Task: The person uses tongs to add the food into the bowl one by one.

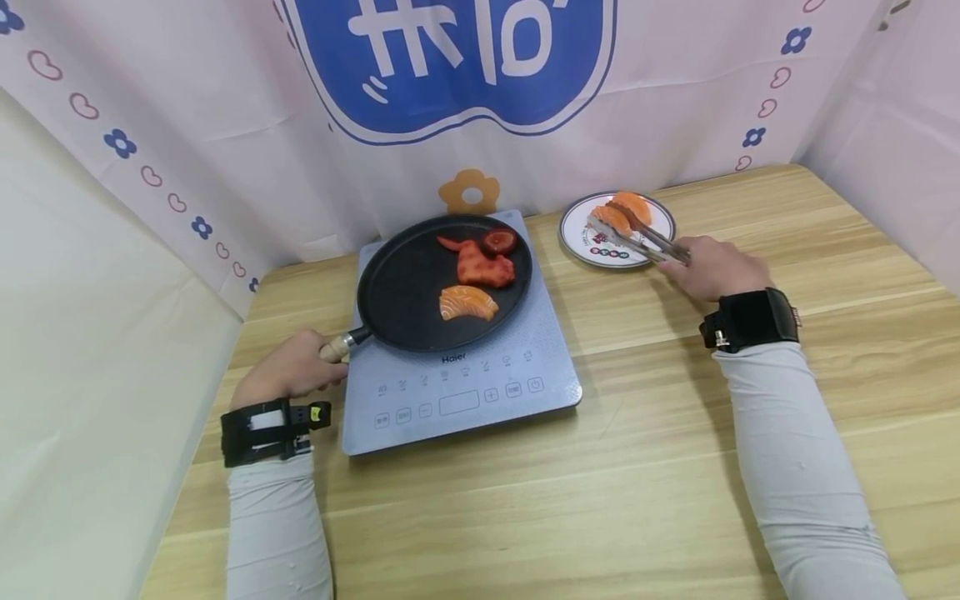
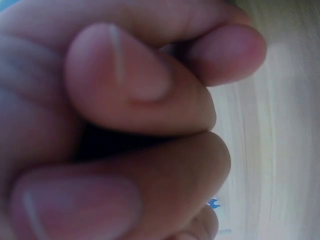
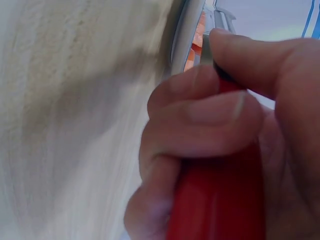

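Left hand (image 1: 288, 367): my fingers curl round the pale end of the pan handle (image 1: 337, 347), just off the cooktop's left edge; close up, the fingertips fold in toward my palm
Right hand (image 1: 722, 267): my fingers and thumb wrap the tongs (image 1: 663, 240), whose red grip (image 3: 215, 200) shows in the right wrist view
Tongs' tips: over the plate (image 1: 576, 236), set apart around the nearer orange slice (image 1: 613, 220); whether they pinch it I cannot tell
Plate: white with a dark rim line, on the table (image 1: 510, 517) to the right of the cooktop, near the wall cloth (image 1: 660, 83); the farther orange slice (image 1: 636, 202) lies on it just behind the nearer one
Pan (image 1: 401, 279): black, round and flat, resting on the cooktop (image 1: 543, 367), its handle pointing toward my left side
In the pan: a red wing-shaped piece (image 1: 486, 268) right of centre, a round dark-red piece (image 1: 499, 242) just behind it, and an orange piece with pale lines (image 1: 467, 302) in front
My wrists: black straps over grey sleeves (image 1: 780, 433)
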Motion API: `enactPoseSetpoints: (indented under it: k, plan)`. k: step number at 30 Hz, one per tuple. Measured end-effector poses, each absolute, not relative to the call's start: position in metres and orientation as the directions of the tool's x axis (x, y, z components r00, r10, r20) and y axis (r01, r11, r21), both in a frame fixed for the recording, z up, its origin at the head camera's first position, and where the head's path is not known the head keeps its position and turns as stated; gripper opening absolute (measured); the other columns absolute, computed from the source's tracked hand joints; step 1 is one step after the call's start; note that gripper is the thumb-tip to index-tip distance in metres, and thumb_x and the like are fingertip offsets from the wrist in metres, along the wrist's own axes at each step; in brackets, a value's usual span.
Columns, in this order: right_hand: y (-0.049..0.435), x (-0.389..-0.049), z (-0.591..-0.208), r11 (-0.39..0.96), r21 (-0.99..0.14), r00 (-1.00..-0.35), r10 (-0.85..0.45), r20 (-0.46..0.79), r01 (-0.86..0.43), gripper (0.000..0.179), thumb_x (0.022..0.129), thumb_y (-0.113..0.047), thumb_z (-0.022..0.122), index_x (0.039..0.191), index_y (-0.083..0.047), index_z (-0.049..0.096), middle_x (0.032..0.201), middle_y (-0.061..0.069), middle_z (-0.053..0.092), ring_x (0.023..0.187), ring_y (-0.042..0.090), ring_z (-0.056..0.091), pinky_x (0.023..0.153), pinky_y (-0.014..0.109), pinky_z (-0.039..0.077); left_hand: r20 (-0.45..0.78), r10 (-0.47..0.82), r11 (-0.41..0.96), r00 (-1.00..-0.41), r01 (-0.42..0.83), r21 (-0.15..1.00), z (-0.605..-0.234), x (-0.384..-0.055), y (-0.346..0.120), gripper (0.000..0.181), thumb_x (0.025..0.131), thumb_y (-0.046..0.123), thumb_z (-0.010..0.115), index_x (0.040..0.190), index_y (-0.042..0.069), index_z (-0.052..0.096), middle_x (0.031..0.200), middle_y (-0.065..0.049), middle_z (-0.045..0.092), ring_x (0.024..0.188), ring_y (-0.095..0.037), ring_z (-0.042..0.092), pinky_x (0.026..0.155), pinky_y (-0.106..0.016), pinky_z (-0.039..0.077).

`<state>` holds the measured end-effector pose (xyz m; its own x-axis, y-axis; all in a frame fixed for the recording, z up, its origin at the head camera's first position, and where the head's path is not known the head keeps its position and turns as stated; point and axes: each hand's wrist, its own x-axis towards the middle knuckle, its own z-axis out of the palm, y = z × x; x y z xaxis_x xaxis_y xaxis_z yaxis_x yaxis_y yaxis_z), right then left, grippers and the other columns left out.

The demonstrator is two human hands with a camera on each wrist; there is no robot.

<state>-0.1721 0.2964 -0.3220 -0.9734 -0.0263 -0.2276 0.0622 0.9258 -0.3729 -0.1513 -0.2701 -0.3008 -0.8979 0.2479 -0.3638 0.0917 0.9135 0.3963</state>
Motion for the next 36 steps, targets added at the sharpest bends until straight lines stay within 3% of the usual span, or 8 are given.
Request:
enactPoseSetpoints:
  k: [14, 25, 36]
  plan:
    - [0.2922, -0.1741, -0.324, 0.898, -0.434, -0.959, -0.055, -0.28, 0.075, 0.056, 0.111, -0.041, 0.044, 0.152, -0.003, 0.043, 0.122, 0.028, 0.055, 0.108, 0.045, 0.053, 0.083, 0.054, 0.044, -0.363, 0.239, 0.917, -0.9, 0.087, 0.388, -0.3022, -0.1531, -0.2705, 0.015, 0.089, 0.017, 0.067, 0.08, 0.006, 0.065, 0.069, -0.002, 0.067, 0.058, -0.013, 0.055, 0.052, -0.026, 0.044]
    - [0.2933, -0.1729, -0.3247, 0.916, -0.386, -0.973, 0.015, -0.228, 0.105, 0.06, 0.11, -0.046, 0.043, 0.161, -0.013, 0.039, 0.124, 0.027, 0.057, 0.107, 0.047, 0.054, 0.087, 0.063, 0.043, -0.369, 0.236, 0.919, -0.899, 0.083, 0.384, -0.3008, -0.1527, -0.2695, 0.016, 0.09, 0.017, 0.066, 0.08, 0.005, 0.065, 0.069, -0.002, 0.066, 0.058, -0.013, 0.055, 0.052, -0.026, 0.044]
    - [0.2953, -0.1745, -0.327, 0.918, -0.384, -0.981, 0.029, -0.194, 0.103, 0.061, 0.11, -0.048, 0.044, 0.162, -0.017, 0.04, 0.114, 0.025, 0.06, 0.096, 0.041, 0.058, 0.078, 0.054, 0.044, -0.366, 0.229, 0.923, -0.902, 0.082, 0.375, -0.3011, -0.1523, -0.2707, 0.016, 0.09, 0.018, 0.066, 0.079, 0.006, 0.064, 0.068, -0.001, 0.066, 0.058, -0.013, 0.054, 0.052, -0.026, 0.044]
